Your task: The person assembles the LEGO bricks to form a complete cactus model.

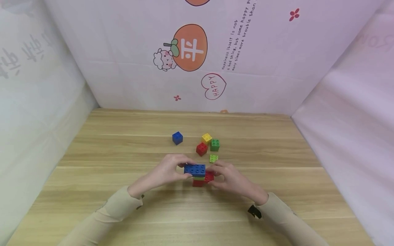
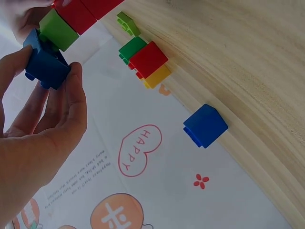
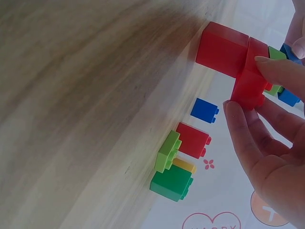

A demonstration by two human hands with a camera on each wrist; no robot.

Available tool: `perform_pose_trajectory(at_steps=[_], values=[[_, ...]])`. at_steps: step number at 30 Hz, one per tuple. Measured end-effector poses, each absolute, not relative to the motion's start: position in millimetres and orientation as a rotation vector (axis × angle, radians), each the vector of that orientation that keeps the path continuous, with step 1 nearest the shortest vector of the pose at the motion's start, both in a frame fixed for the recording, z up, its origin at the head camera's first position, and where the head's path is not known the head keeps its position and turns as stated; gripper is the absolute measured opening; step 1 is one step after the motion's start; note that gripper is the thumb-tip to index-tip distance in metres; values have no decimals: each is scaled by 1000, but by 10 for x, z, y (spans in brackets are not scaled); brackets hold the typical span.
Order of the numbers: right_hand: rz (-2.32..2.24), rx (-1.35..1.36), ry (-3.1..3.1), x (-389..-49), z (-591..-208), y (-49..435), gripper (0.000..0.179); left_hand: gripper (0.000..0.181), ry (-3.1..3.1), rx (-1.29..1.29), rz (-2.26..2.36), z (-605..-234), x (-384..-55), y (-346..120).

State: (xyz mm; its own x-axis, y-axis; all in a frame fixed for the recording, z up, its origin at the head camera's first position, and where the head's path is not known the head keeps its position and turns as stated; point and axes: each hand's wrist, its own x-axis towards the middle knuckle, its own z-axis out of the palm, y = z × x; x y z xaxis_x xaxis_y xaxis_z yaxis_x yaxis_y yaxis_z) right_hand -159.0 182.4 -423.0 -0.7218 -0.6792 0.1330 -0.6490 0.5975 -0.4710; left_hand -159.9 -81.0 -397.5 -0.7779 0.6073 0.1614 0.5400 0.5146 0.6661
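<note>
My left hand (image 1: 170,167) pinches a long blue building brick (image 1: 195,169) between thumb and fingers at its left end. Beneath that brick is a light green brick (image 2: 58,29), part of a small stack. In the left wrist view the blue brick looks slightly tilted against the green one; whether it is fully seated I cannot tell. My right hand (image 1: 229,176) grips a long red brick (image 3: 249,88) that juts out to the right below the green one. Under it, a red brick (image 3: 221,50) forms the stack's base on the table.
Behind the stack lie loose bricks: a light green one (image 1: 213,158), a red one (image 1: 201,149), a green one (image 1: 214,145) and a yellow one (image 1: 206,138). A blue brick (image 1: 177,138) sits apart, farther left. Printed white cloth (image 1: 135,82) walls the wooden table (image 1: 123,136) at back and sides.
</note>
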Motion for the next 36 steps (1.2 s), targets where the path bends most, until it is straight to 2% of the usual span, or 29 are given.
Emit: perform_pose_trajectory(at_steps=[25, 36], values=[[-791, -1082, 2751, -1588, -4219, 1815, 39, 38, 2680, 992, 1159, -4000, -1556, -770], [-739, -1100, 2769, -1589, -4231, 1826, 40, 40, 2696, 964, 990, -3925, -1583, -738]])
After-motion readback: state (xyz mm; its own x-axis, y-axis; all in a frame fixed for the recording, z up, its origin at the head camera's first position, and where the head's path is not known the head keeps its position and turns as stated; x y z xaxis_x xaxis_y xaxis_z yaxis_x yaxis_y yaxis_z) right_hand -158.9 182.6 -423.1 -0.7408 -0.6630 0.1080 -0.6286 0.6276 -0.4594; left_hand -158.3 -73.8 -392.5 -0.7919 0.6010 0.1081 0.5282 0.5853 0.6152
